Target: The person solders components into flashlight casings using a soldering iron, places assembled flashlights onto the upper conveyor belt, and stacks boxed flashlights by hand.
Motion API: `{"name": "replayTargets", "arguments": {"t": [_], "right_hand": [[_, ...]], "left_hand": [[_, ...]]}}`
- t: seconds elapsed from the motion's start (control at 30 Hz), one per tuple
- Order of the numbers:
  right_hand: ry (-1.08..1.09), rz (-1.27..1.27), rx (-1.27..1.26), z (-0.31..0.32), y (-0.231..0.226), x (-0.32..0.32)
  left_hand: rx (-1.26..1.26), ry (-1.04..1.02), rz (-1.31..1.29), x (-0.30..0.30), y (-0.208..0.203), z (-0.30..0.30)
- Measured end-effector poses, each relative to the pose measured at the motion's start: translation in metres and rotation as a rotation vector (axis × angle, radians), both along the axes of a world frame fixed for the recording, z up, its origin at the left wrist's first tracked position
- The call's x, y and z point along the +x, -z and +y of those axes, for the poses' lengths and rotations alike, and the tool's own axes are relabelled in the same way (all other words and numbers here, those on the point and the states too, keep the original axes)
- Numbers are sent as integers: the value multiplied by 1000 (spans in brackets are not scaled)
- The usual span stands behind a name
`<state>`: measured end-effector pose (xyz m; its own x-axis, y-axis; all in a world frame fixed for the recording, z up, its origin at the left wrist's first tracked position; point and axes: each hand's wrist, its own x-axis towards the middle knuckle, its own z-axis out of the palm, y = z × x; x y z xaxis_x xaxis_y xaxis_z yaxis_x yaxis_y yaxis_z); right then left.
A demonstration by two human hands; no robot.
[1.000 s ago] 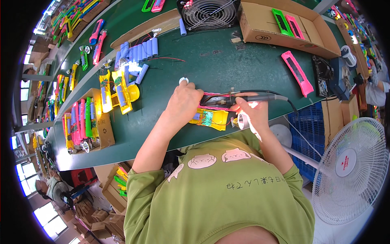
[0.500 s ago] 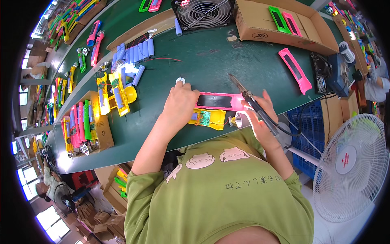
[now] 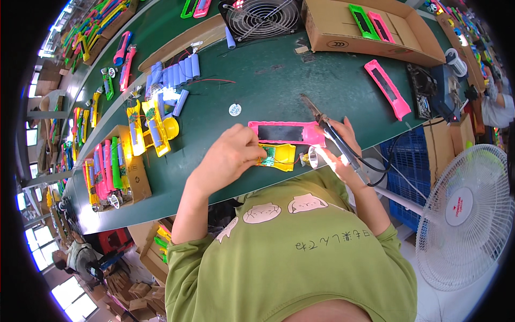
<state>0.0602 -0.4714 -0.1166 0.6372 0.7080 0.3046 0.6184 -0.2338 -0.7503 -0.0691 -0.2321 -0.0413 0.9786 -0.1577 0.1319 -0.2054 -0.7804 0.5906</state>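
Note:
My right hand (image 3: pixel 343 147) holds a soldering iron (image 3: pixel 339 140), its tip pointing up and left over the table. The same hand's fingers are by the right end of a pink plastic shell (image 3: pixel 280 132) with a black panel. Nearer to me lies a yellow lamp housing (image 3: pixel 284 156) with a green circuit board (image 3: pixel 268 155), thin wires and a silver reflector (image 3: pixel 312 157) at its right. Closed in a pinch, my left hand (image 3: pixel 229 158) is at the housing's left end; what its fingertips grip is hidden. A round white disc (image 3: pixel 235 110) lies beyond it.
Blue cylindrical cells (image 3: pixel 179 70) and opened yellow housings (image 3: pixel 155 129) lie to the left, by a carton of assembled lamps (image 3: pixel 140 180). A metal-grilled fan (image 3: pixel 261 19) and a cardboard box (image 3: pixel 370 48) stand at the back. Another pink shell (image 3: pixel 387 90) lies right; a white fan (image 3: pixel 461 214) stands beside me.
My left hand has come down from the pink shell's left end and the white disc to the yellow housing's left end. The disc now shows whole. My right hand still holds the iron.

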Motion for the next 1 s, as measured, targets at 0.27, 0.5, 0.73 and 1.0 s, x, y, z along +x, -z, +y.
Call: {"name": "replayTargets", "arguments": {"t": [0.27,0.5,0.73,1.0], "right_hand": [[-90,47,205,12,0,5],[-180,34,169,29,-12,5],[-5,182,384,9,-26,16],[69,871,458,14,-10,21]], "left_hand": [[19,-235,-249,10,30,-28],[210,-397,-273,26,49,-45],[110,-431,-6,30,42,-34],[270,-364,129,42,38,-30]]}}
